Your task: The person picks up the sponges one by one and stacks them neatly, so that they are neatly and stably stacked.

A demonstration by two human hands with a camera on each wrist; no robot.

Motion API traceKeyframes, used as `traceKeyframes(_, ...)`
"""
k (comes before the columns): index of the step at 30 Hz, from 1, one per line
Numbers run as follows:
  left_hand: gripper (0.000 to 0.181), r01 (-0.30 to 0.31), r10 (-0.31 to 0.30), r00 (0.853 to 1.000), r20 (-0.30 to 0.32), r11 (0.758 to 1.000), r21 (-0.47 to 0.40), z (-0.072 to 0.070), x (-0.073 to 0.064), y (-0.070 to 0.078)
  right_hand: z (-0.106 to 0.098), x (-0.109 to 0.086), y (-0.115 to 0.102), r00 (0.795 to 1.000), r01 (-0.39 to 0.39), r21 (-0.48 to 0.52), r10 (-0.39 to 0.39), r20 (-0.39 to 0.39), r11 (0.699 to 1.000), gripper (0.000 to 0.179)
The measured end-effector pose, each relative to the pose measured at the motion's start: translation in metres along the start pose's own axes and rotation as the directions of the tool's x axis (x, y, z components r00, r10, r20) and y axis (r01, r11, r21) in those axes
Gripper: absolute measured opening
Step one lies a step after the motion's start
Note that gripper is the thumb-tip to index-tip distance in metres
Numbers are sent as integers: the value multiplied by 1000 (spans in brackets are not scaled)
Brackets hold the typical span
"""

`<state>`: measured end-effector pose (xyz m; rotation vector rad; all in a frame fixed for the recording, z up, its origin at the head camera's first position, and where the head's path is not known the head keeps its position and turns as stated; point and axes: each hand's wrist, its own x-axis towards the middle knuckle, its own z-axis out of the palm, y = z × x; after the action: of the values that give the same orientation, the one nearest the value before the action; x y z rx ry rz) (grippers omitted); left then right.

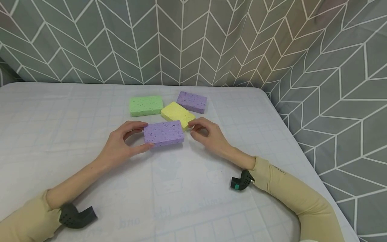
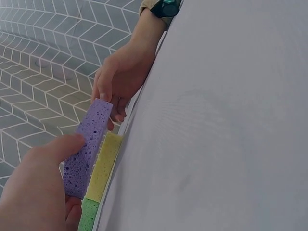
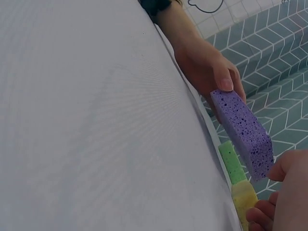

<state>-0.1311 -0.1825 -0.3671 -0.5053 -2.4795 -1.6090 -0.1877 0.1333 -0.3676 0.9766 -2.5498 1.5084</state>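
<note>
A light purple sponge (image 1: 164, 133) is held by its left end in my left hand (image 1: 119, 143), thumb on the near side and fingers on the far side. My right hand (image 1: 210, 135) is just beyond the sponge's right end, its fingers loosely bent and nothing between them. In the right wrist view the right thumb overlaps the near end of the purple sponge (image 3: 243, 130). Behind the held sponge lies a yellow sponge (image 1: 176, 113), its front corner partly hidden, close to the right fingertips.
A green sponge (image 1: 146, 106) lies to the left of the yellow one, and a second purple sponge (image 1: 191, 102) sits behind it on the right. All rest on a white-covered table (image 1: 90, 114). A grey patterned curtain (image 1: 169, 40) hangs behind and to the right.
</note>
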Motion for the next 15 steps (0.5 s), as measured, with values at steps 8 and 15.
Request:
traceKeyframes(8, 62, -43, 44, 998, 41, 999, -28, 3, -2, 2, 1, 0, -1, 1000, 25, 20, -25, 18, 999, 29)
traceKeyframes(15, 63, -54, 55, 998, 38, 998, -18, 5, -2, 1, 0, -1, -2, 999, 41, 31, -42, 32, 999, 30)
